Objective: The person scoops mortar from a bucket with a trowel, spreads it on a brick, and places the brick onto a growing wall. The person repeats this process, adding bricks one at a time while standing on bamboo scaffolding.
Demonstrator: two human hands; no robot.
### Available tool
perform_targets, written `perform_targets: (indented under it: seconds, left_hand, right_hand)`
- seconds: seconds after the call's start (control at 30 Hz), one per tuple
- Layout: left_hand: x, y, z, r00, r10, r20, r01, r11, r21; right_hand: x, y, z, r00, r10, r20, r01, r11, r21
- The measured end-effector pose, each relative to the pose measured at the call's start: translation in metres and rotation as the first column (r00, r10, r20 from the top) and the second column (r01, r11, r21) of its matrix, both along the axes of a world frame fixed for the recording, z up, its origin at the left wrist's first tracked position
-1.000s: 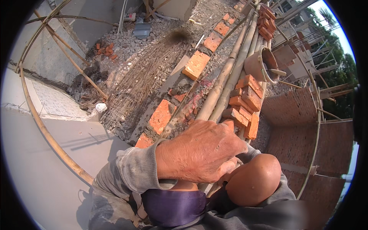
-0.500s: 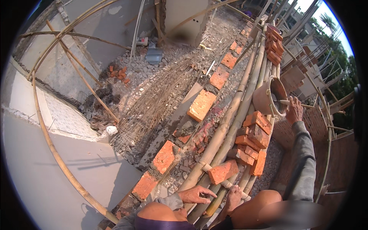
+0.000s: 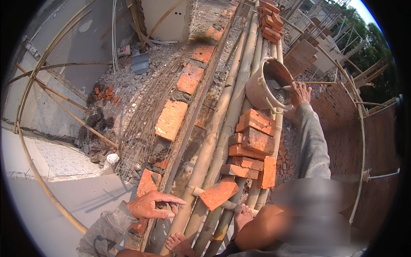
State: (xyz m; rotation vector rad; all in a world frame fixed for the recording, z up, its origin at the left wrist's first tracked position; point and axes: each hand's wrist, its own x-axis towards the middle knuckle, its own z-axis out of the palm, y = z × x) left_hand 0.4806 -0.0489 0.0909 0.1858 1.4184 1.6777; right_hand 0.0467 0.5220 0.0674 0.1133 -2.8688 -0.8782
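Observation:
My right hand (image 3: 301,94) is closed on the light handle of a trowel (image 3: 286,88), whose lower end reaches into a mortar bucket (image 3: 255,91). The bucket is tilted toward me on the bamboo poles, with grey mortar visible inside it. My left hand (image 3: 155,204) hovers over the near end of the brick wall, fingers apart, holding nothing I can see. Beneath and beside it are orange bricks of the wall course (image 3: 147,182). A single brick (image 3: 219,192) lies tilted on the bamboo, to the right of that hand.
Loose bricks (image 3: 258,141) are stacked on the bamboo poles (image 3: 214,139) just nearer than the bucket, and another pile (image 3: 270,21) stands farther off. My bare feet rest on the poles. Rubble lies left of the wall, and a curved bamboo pole (image 3: 40,186) runs along the left.
The view has turned, shifting the scene leftward. My left hand has moved left from over the bamboo to the wall. My right hand still grips the trowel at the bucket, where more mortar shows.

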Motion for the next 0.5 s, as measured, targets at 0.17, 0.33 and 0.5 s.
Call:
perform_targets:
  seconds: [0.17,0.33,0.5]
  left_hand:
    - [-0.141,0.054,0.054,0.975,0.157,-0.155,-0.182,0.97,-0.162]
    - [-0.19,0.171,0.023,0.739,0.364,-0.566,-0.534,0.829,-0.165]
    - [-0.113,0.199,-0.014,0.918,-0.033,-0.396,-0.063,0.972,-0.225]
  right_hand:
    - [-0.019,-0.007,0.005,0.981,0.005,0.194,0.016,0.994,-0.106]
    - [0.017,-0.03,0.014,0.947,0.243,-0.211,-0.316,0.827,-0.465]
    - [0.077,-0.07,0.0,0.866,0.479,-0.145,-0.462,0.654,-0.598]
